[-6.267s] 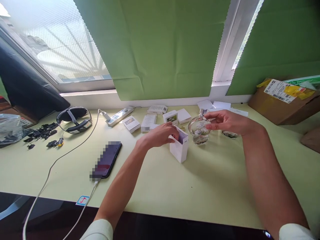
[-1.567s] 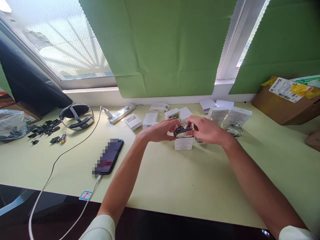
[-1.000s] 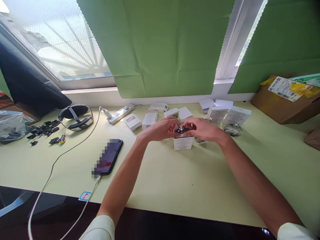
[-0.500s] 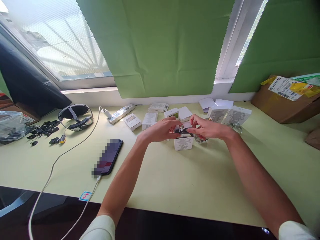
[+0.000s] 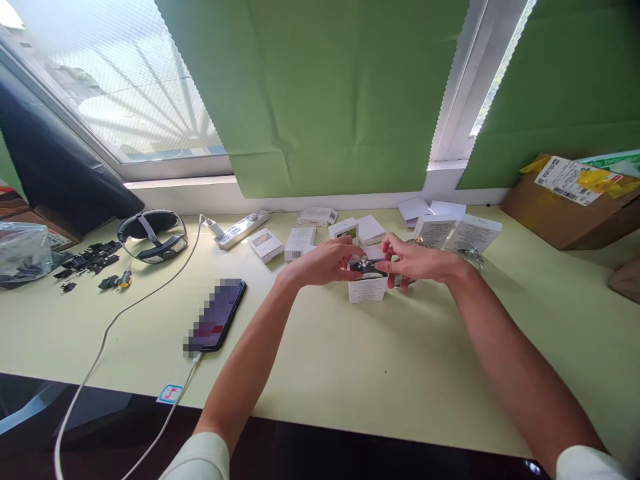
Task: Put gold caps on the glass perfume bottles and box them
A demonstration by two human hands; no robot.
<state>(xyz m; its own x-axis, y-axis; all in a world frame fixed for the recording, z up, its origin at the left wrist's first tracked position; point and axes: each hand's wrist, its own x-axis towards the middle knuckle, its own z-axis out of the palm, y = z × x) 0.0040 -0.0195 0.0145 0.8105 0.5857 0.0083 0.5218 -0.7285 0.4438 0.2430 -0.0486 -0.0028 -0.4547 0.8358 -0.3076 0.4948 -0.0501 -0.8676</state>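
Both hands meet at a small white printed box (image 5: 367, 291) standing upright near the middle of the table. A dark flat item with a shiny metal part (image 5: 369, 267) sits at the top of this box; its kind is not clear. My left hand (image 5: 330, 262) pinches the item's left end between thumb and fingers. At the right end, my right hand (image 5: 409, 260) grips it with thumb and forefinger, its other fingers curled. Shiny crinkled wrapping (image 5: 407, 283) lies partly hidden behind my right hand. How far the item sits inside the box cannot be seen.
Several white boxes (image 5: 300, 241) lie behind my hands, and two printed boxes (image 5: 473, 233) stand to the right. A phone (image 5: 223, 320) on a white cable, a power strip (image 5: 243, 230), a headset (image 5: 160, 243) and black parts (image 5: 90, 259) are left. A cardboard box (image 5: 570, 207) stands far right.
My right hand's fingers have shifted slightly on the dark item, which seems to sit a little lower at the white box. My left hand has barely moved.
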